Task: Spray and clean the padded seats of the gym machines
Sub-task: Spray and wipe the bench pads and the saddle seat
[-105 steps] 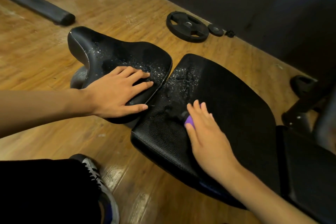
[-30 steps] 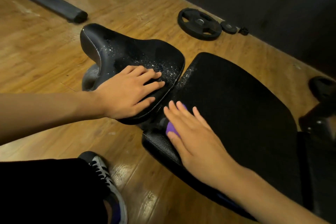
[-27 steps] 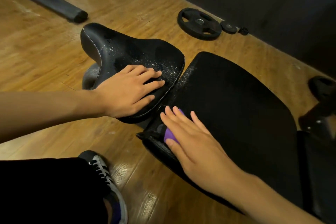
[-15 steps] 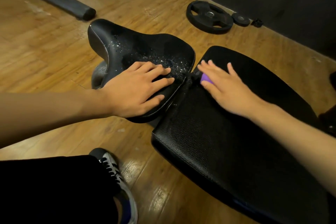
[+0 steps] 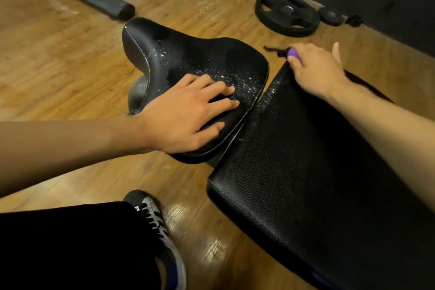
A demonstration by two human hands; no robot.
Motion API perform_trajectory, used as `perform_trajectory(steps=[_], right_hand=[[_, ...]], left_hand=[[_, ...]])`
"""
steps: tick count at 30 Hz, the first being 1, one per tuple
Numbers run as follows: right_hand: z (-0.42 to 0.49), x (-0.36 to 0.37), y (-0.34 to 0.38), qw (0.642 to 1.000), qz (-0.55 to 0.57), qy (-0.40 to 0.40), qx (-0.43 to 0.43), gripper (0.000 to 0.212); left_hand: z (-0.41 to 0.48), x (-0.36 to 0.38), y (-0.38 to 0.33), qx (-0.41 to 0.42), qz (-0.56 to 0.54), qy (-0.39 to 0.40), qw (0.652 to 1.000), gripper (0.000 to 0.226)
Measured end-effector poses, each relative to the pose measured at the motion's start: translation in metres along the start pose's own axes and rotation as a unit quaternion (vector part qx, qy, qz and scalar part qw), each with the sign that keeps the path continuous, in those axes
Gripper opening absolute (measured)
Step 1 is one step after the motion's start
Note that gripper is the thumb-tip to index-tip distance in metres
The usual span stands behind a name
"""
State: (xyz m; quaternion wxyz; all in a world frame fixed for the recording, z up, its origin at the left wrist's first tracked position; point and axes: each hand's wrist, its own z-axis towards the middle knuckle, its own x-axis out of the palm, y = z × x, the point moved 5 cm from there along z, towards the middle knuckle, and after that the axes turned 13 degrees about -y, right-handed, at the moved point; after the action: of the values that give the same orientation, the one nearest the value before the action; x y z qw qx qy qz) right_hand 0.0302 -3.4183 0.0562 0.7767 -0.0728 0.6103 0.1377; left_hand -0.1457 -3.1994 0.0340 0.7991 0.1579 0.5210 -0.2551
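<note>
— Judging the near bench pad (image 5: 306, 195), finished?
— Nearly; droplets (image 5: 267, 99) dot its seam. Left hand (image 5: 188, 115) lies flat, fingers spread, on the wet seat pad (image 5: 200, 54), seemingly unwiped. Right hand (image 5: 315, 68) grips the purple scrubber (image 5: 292, 52) at the far edge.

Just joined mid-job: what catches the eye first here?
White spray droplets speckle the small curved seat pad, where the left hand rests flat. The right hand holds a purple cleaning tool at the far edge of the larger bench pad. A weight plate lies on the floor beyond.
</note>
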Motion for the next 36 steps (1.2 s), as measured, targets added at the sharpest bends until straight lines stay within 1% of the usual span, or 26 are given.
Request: perform_trajectory(steps=[3, 8, 11, 14, 18, 19, 22, 24, 27, 30, 33, 36], right_hand=[[-0.029, -0.001, 0.027, 0.998, 0.014, -0.019, -0.053, 0.039], [-0.091, -0.009, 0.065, 0.994, 0.010, -0.037, -0.107, 0.052], [-0.133, -0.018, 0.082, 0.989, 0.054, -0.017, -0.139, 0.051], [-0.173, -0.030, 0.102, 0.982, 0.077, 0.012, -0.175, 0.060], [-0.220, -0.049, 0.126, 0.960, 0.142, 0.090, -0.223, 0.053], [-0.225, -0.050, 0.125, 0.955, 0.146, 0.097, -0.239, 0.054], [-0.212, -0.046, 0.111, 0.949, 0.129, 0.059, -0.281, 0.053], [-0.179, -0.034, 0.089, 0.959, 0.104, 0.044, -0.262, 0.054], [-0.117, -0.016, 0.047, 0.979, 0.058, 0.031, -0.194, 0.050], [-0.057, -0.009, 0.015, 0.989, 0.002, 0.013, -0.148, 0.048], [-0.009, -0.008, 0.000, 0.996, -0.015, 0.025, -0.087, 0.045], [0.010, -0.001, -0.005, 0.999, -0.005, 0.045, -0.021, 0.040]], left_hand=[[-0.001, -0.001, 0.000, 0.001, -0.001, -0.003, 1.000, 0.055], [-0.002, -0.003, -0.002, 0.004, 0.003, 0.002, 1.000, 0.056], [-0.003, -0.004, -0.003, 0.007, 0.009, -0.003, 1.000, 0.054], [-0.004, -0.003, -0.005, 0.005, -0.001, -0.003, 1.000, 0.053], [-0.004, -0.003, -0.003, 0.003, -0.008, -0.002, 1.000, 0.054], [-0.005, -0.003, -0.003, 0.004, -0.006, -0.002, 1.000, 0.054], [-0.004, -0.003, -0.003, 0.006, -0.005, -0.003, 1.000, 0.053], [-0.004, -0.002, -0.003, 0.005, -0.008, -0.003, 1.000, 0.053], [-0.004, -0.002, -0.002, 0.005, -0.013, -0.007, 1.000, 0.052], [-0.004, -0.002, -0.001, 0.007, -0.018, -0.012, 1.000, 0.051], [-0.002, -0.002, 0.001, 0.008, -0.024, -0.013, 1.000, 0.050], [-0.002, -0.002, 0.002, 0.010, -0.025, -0.014, 1.000, 0.050]])
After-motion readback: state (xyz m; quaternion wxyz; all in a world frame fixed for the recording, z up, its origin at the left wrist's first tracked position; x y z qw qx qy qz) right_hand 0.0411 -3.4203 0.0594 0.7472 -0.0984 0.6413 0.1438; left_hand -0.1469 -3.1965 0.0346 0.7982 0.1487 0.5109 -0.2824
